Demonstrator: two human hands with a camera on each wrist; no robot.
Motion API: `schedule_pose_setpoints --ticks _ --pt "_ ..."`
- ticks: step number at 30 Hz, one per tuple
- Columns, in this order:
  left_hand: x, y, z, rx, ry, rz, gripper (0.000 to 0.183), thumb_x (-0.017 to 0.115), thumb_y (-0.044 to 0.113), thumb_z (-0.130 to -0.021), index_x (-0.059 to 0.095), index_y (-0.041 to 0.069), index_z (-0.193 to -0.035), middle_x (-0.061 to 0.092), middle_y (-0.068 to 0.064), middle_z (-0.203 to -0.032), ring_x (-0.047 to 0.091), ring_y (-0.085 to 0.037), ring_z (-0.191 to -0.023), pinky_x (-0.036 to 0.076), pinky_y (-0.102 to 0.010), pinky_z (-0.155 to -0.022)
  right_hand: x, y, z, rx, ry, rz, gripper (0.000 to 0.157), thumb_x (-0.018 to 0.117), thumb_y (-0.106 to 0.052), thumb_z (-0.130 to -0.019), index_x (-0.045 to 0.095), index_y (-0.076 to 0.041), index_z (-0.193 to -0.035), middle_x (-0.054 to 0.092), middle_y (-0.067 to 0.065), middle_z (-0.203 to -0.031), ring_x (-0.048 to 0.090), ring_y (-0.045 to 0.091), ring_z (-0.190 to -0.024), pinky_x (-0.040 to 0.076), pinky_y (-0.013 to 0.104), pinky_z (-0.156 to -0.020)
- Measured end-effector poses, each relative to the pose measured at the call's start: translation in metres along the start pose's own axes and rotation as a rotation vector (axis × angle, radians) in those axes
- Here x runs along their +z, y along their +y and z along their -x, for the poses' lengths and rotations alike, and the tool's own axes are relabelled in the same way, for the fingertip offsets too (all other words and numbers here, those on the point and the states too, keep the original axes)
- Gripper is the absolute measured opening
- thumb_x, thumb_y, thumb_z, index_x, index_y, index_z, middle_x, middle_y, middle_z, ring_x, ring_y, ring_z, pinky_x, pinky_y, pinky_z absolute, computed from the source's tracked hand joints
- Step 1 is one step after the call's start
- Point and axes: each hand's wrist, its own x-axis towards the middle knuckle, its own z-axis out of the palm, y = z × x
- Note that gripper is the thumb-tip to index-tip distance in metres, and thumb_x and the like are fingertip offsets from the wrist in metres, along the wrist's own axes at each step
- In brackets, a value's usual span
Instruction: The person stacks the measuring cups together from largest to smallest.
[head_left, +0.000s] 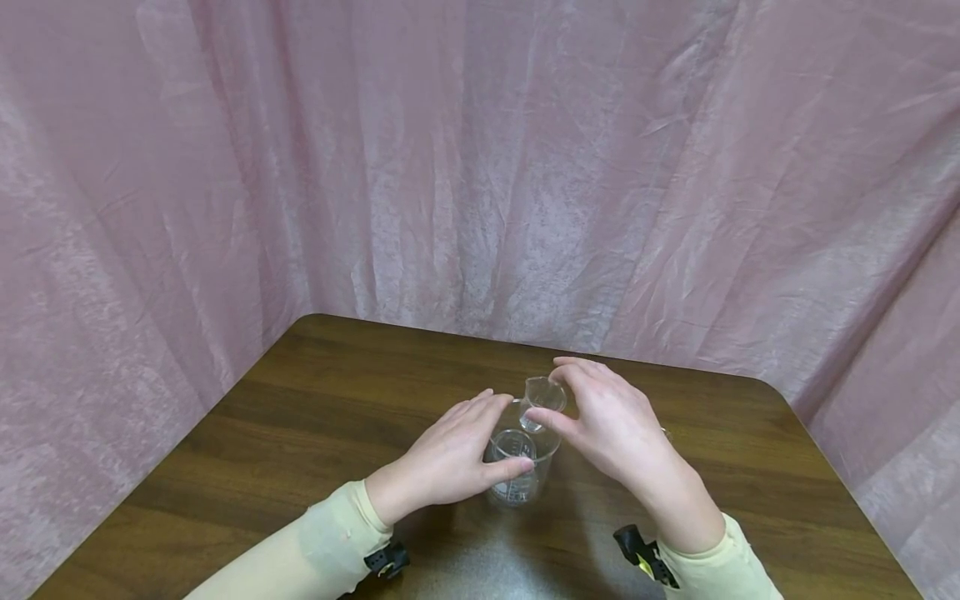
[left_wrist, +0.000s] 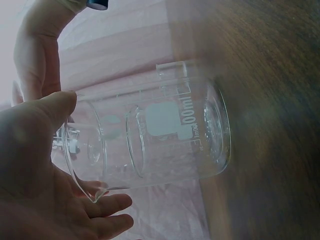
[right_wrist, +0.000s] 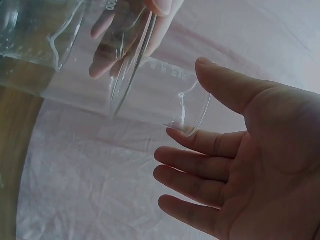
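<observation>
My left hand [head_left: 457, 454] grips a large clear glass beaker [left_wrist: 170, 165] near its rim, thumb on the near side. The beaker stands upright on the table, with white markings and a smaller beaker [head_left: 513, 446] nested inside. At its mouth a small clear beaker [head_left: 546, 393] hangs tilted, its base end reaching in past the large rim. My right hand [head_left: 611, 421] pinches this small beaker by its rim between thumb and forefinger; its other fingers [right_wrist: 192, 182] extend loosely. Clear glass makes exact contact points hard to see.
The brown wooden table [head_left: 300, 417] has rounded back corners. Pink curtains [head_left: 480, 167] hang behind it and at both sides. Another small glass vessel [left_wrist: 172, 75] stands behind the large beaker in the left wrist view; a glint of glass [head_left: 667, 432] shows behind my right wrist.
</observation>
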Motion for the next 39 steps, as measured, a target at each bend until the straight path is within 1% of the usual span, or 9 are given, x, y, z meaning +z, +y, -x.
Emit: schedule_pose_setpoints --ticks 5,12,16,24,33,39 --pt "0.000 0.000 0.000 0.011 0.007 -0.001 0.092 0.067 0.070 -0.102 0.046 0.006 -0.165 0.052 -0.011 -0.167 0.036 -0.035 -0.162 0.030 -0.056 -0.131 0.002 -0.001 0.001 -0.015 -0.014 -0.020 0.049 0.090 -0.048 -0.093 0.076 -0.009 -0.119 0.071 0.008 -0.144 0.068 0.030 -0.130 0.060 0.056 -0.099" --pt "0.000 0.000 0.000 0.012 0.015 0.001 0.087 0.069 0.067 -0.102 0.048 0.009 -0.163 0.054 -0.008 -0.164 0.037 -0.034 -0.161 0.030 -0.054 -0.132 0.004 -0.003 0.001 -0.013 -0.069 -0.046 0.048 0.087 -0.050 -0.094 0.077 -0.011 -0.121 0.070 0.007 -0.146 0.068 0.029 -0.130 0.060 0.055 -0.100" --pt "0.001 0.000 0.000 0.011 0.014 0.000 0.088 0.069 0.068 -0.101 0.048 0.009 -0.163 0.054 -0.009 -0.164 0.037 -0.034 -0.161 0.030 -0.055 -0.132 0.005 -0.004 0.001 -0.006 -0.090 -0.052 0.047 0.087 -0.050 -0.095 0.077 -0.012 -0.121 0.070 0.006 -0.146 0.067 0.028 -0.131 0.060 0.055 -0.099" --pt "0.000 0.000 0.000 0.007 0.011 0.007 0.089 0.068 0.070 -0.101 0.048 0.009 -0.163 0.053 -0.008 -0.165 0.036 -0.034 -0.162 0.030 -0.056 -0.132 0.008 -0.004 0.001 -0.014 -0.098 -0.059 0.046 0.087 -0.049 -0.095 0.077 -0.012 -0.120 0.070 0.006 -0.145 0.069 0.027 -0.129 0.060 0.054 -0.098" --pt "0.000 0.000 0.000 0.022 0.025 0.024 0.082 0.070 0.068 -0.101 0.051 0.015 -0.160 0.057 -0.004 -0.161 0.037 -0.034 -0.161 0.030 -0.056 -0.131 0.011 -0.003 0.001 -0.011 -0.116 -0.054 0.047 0.088 -0.050 -0.094 0.077 -0.012 -0.121 0.071 0.006 -0.142 0.069 0.026 -0.127 0.061 0.053 -0.097" --pt "0.000 0.000 0.001 0.020 0.021 0.026 0.084 0.070 0.068 -0.101 0.050 0.012 -0.161 0.056 -0.006 -0.162 0.037 -0.034 -0.162 0.031 -0.058 -0.131 0.013 -0.003 0.000 -0.017 -0.125 -0.048 0.046 0.088 -0.050 -0.094 0.077 -0.013 -0.120 0.072 0.004 -0.139 0.070 0.025 -0.123 0.061 0.052 -0.095"
